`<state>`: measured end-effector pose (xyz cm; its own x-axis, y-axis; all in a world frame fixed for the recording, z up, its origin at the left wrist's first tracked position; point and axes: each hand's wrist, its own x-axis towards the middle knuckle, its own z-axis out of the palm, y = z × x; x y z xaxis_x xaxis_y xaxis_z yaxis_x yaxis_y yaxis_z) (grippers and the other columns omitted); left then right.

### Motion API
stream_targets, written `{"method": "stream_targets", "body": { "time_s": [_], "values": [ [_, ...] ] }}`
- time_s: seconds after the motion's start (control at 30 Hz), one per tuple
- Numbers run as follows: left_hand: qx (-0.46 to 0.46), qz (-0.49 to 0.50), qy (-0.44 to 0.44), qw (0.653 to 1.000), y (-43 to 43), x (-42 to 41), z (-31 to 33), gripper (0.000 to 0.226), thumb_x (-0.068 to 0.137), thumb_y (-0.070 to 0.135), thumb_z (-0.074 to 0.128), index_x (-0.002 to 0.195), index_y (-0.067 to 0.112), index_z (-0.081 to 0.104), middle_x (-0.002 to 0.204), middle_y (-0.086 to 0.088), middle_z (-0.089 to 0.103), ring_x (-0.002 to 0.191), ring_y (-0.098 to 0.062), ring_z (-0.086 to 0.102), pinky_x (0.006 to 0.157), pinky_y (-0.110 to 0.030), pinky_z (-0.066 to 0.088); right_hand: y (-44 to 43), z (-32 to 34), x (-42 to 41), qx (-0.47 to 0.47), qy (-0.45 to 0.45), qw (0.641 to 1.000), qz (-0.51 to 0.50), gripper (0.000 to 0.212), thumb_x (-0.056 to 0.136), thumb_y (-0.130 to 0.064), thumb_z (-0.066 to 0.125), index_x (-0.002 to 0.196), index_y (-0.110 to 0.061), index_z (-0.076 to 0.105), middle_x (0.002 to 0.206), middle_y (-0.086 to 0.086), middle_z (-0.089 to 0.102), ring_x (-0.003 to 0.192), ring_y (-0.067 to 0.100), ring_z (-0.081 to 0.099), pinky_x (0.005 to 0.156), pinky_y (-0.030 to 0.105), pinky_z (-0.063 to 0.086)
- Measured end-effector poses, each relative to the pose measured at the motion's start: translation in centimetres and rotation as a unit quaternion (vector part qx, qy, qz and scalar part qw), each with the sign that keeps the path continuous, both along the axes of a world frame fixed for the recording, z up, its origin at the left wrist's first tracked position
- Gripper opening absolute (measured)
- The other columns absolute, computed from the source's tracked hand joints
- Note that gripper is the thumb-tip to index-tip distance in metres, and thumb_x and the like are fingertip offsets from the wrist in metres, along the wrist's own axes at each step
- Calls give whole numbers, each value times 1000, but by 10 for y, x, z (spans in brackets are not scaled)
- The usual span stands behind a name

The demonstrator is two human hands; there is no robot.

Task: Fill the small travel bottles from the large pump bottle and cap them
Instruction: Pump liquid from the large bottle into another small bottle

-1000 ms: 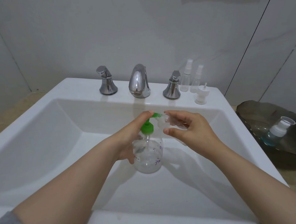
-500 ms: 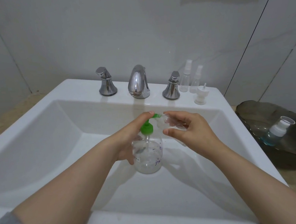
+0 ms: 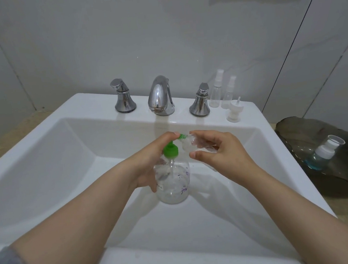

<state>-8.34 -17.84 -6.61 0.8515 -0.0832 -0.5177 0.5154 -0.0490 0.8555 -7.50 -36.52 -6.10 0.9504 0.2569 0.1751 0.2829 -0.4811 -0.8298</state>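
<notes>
A clear pump bottle (image 3: 174, 185) with a green pump head (image 3: 170, 150) is held over the white sink basin (image 3: 65, 163). My left hand (image 3: 150, 161) grips its body, and a finger lies on the pump top. My right hand (image 3: 217, 153) holds a small clear travel bottle (image 3: 193, 146) tilted, its mouth against the green nozzle. Two capped clear spray bottles (image 3: 216, 92) (image 3: 229, 93) stand on the sink ledge at the back right. A loose white spray cap (image 3: 233, 111) sits in front of them.
A chrome faucet (image 3: 161, 97) with two chrome handles (image 3: 123, 99) (image 3: 201, 101) lines the back ledge. To the right, a dark glass tray (image 3: 342, 171) carries a bottle of blue liquid with a white cap (image 3: 324, 153). Grey tiled wall rises behind.
Hardly anything differs: both hands keep the same hold, with the small bottle still at the nozzle. The view has shifted very slightly.
</notes>
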Motion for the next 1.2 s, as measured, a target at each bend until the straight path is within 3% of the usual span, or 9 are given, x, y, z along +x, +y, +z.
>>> {"method": "stream_targets", "body": {
  "time_s": [0.3, 0.43, 0.6, 0.7, 0.83, 0.97, 1.1, 1.2],
  "values": [
    [-7, 1, 6, 1000, 1, 2, -3, 51, 86, 57, 57, 125, 24, 60, 111, -6, 51, 100, -28, 54, 105, -64, 33, -1, -2, 0, -11, 8, 1000, 2, 47, 76, -16, 79, 119, -29, 66, 100, -13, 69, 101, -2, 62, 87, 8, 44],
    [-7, -14, 10, 1000, 3, 1, -3, 48, 86, 61, 55, 123, 30, 60, 117, -5, 53, 112, -32, 53, 110, -68, 26, -1, -2, 1, -11, 7, 1000, 1, 48, 76, -18, 79, 120, -28, 66, 100, -14, 69, 100, -4, 62, 86, 7, 44],
    [11, -34, 17, 999, 3, 0, -3, 87, 62, 81, 55, 136, 36, 50, 138, -7, 47, 130, -38, 46, 111, -68, 25, 0, 0, 0, 4, -8, 1000, -5, 48, 76, -18, 80, 120, -29, 65, 100, -13, 69, 96, -4, 62, 89, 9, 44],
    [12, -34, 26, 999, 2, 2, -4, 99, 56, 83, 55, 143, 36, 45, 147, -8, 42, 135, -39, 42, 113, -68, 22, 0, -1, 0, 4, -17, 1000, -7, 49, 76, -18, 80, 121, -28, 65, 101, -13, 69, 100, 1, 63, 92, 13, 44],
    [7, -30, 18, 999, 2, 2, -3, 90, 67, 82, 57, 142, 36, 44, 148, -8, 41, 135, -39, 41, 112, -70, 21, 0, -1, 0, 5, -16, 1000, -4, 49, 76, -18, 80, 122, -29, 65, 102, -13, 69, 102, 2, 63, 94, 16, 45],
    [6, -20, 11, 1000, 0, 1, -1, 86, 58, 76, 59, 135, 39, 50, 145, -9, 43, 133, -39, 43, 112, -71, 20, 0, 0, 0, 0, -11, 1000, -4, 49, 76, -18, 80, 122, -29, 65, 102, -14, 69, 101, 0, 63, 91, 13, 44],
    [-9, 5, 4, 1000, 0, 2, -3, 61, 79, 66, 60, 130, 33, 55, 133, -8, 49, 121, -34, 49, 110, -73, 19, 0, 0, 0, -5, -2, 1000, -2, 48, 76, -18, 79, 121, -29, 65, 100, -15, 69, 99, -5, 62, 88, 8, 43],
    [-8, 10, 2, 1000, -1, 2, -2, 57, 81, 60, 60, 129, 30, 58, 129, -7, 50, 124, -34, 47, 108, -74, 19, 0, -2, 1, -11, 7, 1000, 3, 49, 76, -17, 79, 122, -28, 65, 102, -14, 69, 102, -5, 62, 88, 7, 43]
  ]
}}
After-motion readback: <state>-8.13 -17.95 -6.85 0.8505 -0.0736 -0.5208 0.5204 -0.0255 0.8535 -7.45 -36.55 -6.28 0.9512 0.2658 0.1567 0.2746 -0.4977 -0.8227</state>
